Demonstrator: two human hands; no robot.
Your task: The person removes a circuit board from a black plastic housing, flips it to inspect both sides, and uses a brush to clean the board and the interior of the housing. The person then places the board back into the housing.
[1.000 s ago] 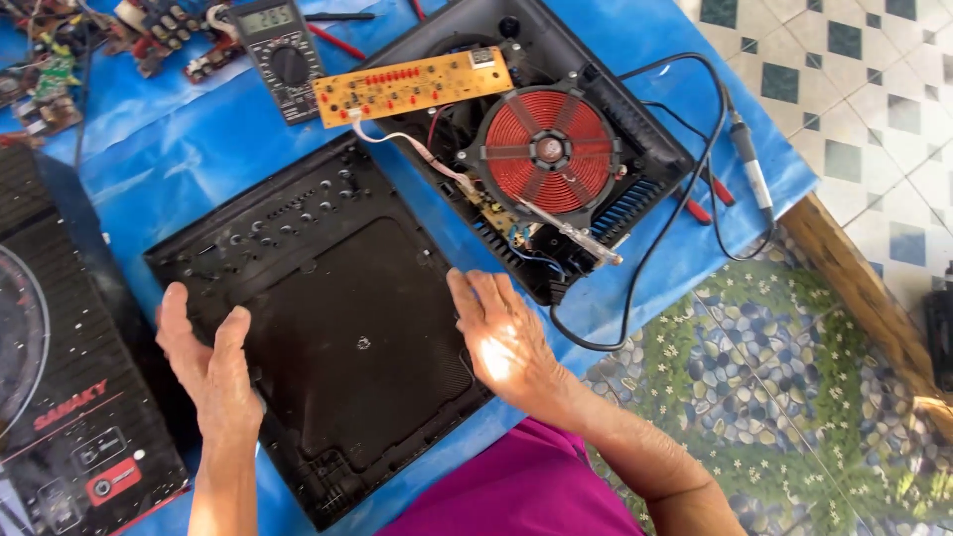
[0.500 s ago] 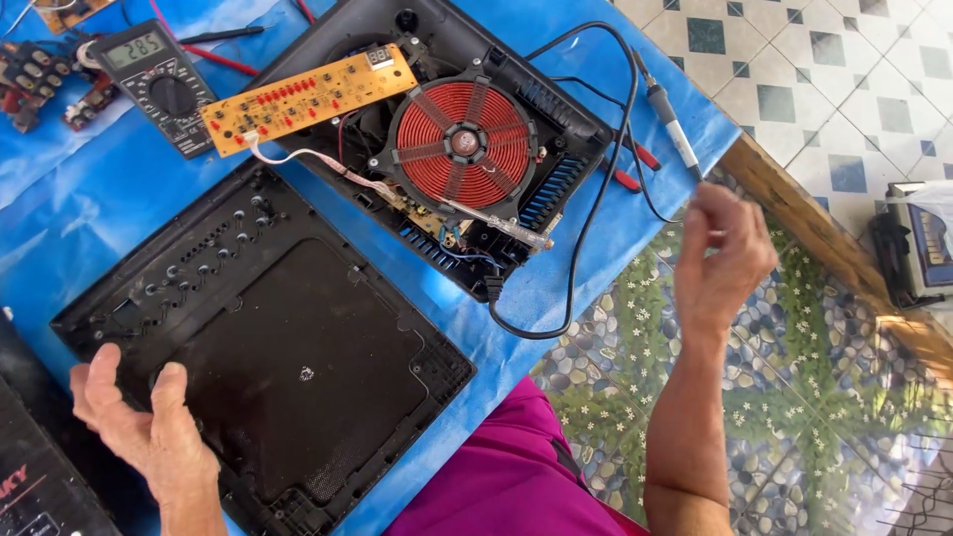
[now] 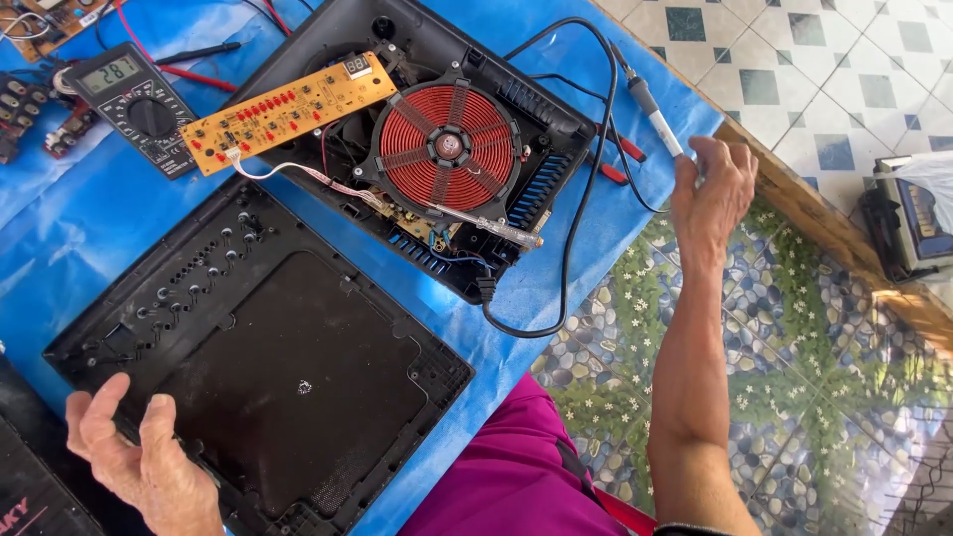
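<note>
My left hand [image 3: 139,462] lies with fingers apart on the near left corner of a black cooker cover panel [image 3: 298,377], which is flat on a blue sheet [image 3: 60,248]. My right hand [image 3: 710,189] is stretched out to the right edge of the sheet, fingers curled round the lower end of a soldering iron [image 3: 650,104]. Between the hands stands the opened cooker base [image 3: 536,119] with its red coil [image 3: 447,144]. An orange control board [image 3: 288,104] lies across the base's left side, joined by white wires.
A multimeter [image 3: 134,99] and loose circuit boards [image 3: 30,109] lie at the far left. Black cable [image 3: 576,248] loops off the base; red probes [image 3: 615,164] lie beside it. A pebble-pattern mat [image 3: 794,347], a wooden edge [image 3: 824,223] and a dark device [image 3: 908,218] are at the right.
My right hand left the cover panel, swung right and reached the soldering iron. My left hand stayed on the panel's corner. The view shifted right.
</note>
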